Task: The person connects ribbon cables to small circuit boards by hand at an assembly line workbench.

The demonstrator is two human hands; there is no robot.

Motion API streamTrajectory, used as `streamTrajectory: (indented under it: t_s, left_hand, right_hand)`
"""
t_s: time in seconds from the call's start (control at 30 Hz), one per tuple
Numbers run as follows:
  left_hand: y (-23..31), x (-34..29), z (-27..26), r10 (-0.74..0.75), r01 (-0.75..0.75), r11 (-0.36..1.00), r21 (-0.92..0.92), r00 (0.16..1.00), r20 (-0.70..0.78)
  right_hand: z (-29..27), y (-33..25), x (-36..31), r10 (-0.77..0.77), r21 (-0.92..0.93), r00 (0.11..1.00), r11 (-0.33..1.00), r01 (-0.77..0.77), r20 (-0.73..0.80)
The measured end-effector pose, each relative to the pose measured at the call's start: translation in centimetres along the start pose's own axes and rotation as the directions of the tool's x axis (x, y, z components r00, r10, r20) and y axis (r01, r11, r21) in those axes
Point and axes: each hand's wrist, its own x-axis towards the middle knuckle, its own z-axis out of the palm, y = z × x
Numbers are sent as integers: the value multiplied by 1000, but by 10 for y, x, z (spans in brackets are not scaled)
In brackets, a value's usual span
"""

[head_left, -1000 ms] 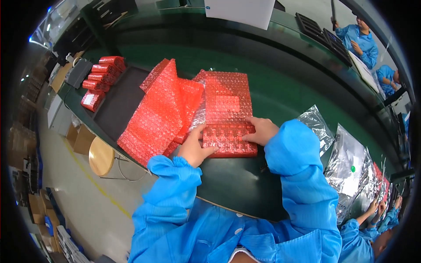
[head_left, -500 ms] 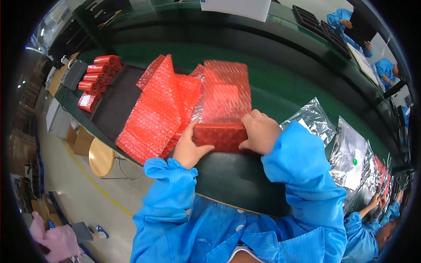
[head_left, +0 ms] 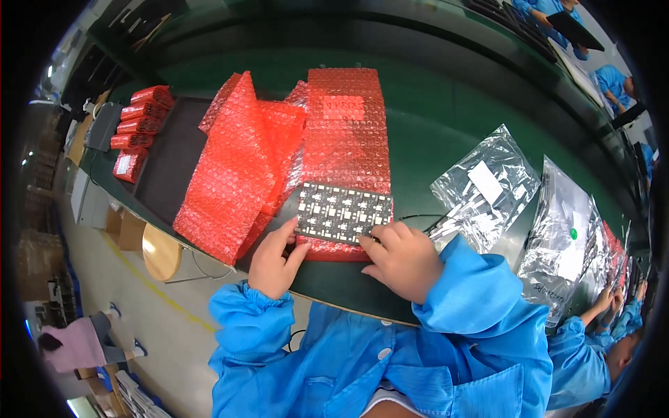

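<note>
A dark circuit board panel [head_left: 343, 212] with repeated pale markings lies on red bubble wrap [head_left: 346, 150], which spreads away from me over the table. My right hand [head_left: 404, 258] pinches the panel at its near right corner. At the left end of the panel is my left hand [head_left: 274, 259]; its thumb and forefinger are apart, their tips touching the panel's edge and the wrap below. A folded layer of wrap shows under the panel's near edge. Left of it lies a heap of loose red bubble wrap [head_left: 230, 167].
On the left, a dark tray [head_left: 167, 160] has several rolled red bubble-wrapped packs [head_left: 143, 125] along its side. Clear plastic bags [head_left: 488, 184] lie to the right. Co-workers in blue sit at right; a wooden stool [head_left: 162, 252] stands beside the table.
The red-wrapped bundle between my hands has been opened out, and the circuit board panel now shows on top. My left hand has moved slightly left and nearer; my right hand now grips the panel's corner.
</note>
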Motion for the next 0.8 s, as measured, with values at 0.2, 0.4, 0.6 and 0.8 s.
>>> streamTrajectory:
  t_s: [0.2,0.4,0.6,0.8]
  left_hand:
    - [0,16,7,-146,141,969,-205,989,-6]
    - [-2,20,5,-219,202,905,-374,976,-1]
    - [12,17,-4,-193,174,923,-343,981,-21]
    - [48,20,-11,-301,321,752,-575,944,135]
  right_hand:
    - [3,16,21,173,114,975,981,-158,-136]
    - [5,22,23,195,212,979,961,-178,-60]
    - [0,19,22,193,216,972,963,-162,-131]
    - [-15,28,10,259,380,948,909,-173,-187]
